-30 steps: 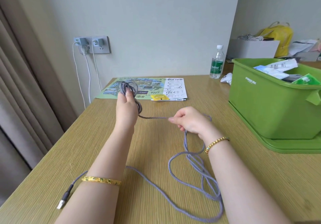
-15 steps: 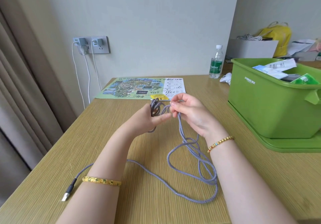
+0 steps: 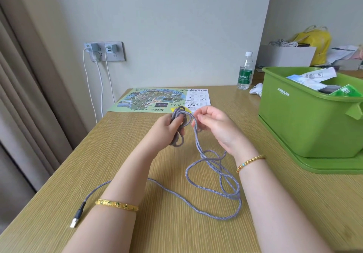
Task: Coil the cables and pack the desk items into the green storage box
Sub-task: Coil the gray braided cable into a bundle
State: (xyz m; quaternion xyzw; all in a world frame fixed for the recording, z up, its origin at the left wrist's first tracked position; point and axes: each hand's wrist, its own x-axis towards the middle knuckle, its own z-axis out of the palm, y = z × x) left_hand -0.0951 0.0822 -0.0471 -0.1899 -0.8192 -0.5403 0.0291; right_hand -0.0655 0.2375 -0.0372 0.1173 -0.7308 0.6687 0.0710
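**Cable half coiled between two hands**

The left hand [image 3: 167, 128] grips a small bundle of loops of the grey braided cable [image 3: 214, 176], its fingers [image 3: 181, 124] curled round them above the tabletop [image 3: 294, 203]. Just beside it, the right hand [image 3: 213, 124] pinches the strand where it leaves the bundle. From there the cable drops to the tabletop in loose loops between the forearms, and its plug end [image 3: 75, 220] lies left of the left wrist. The green storage box [image 3: 306, 119] stands to the right, well apart.
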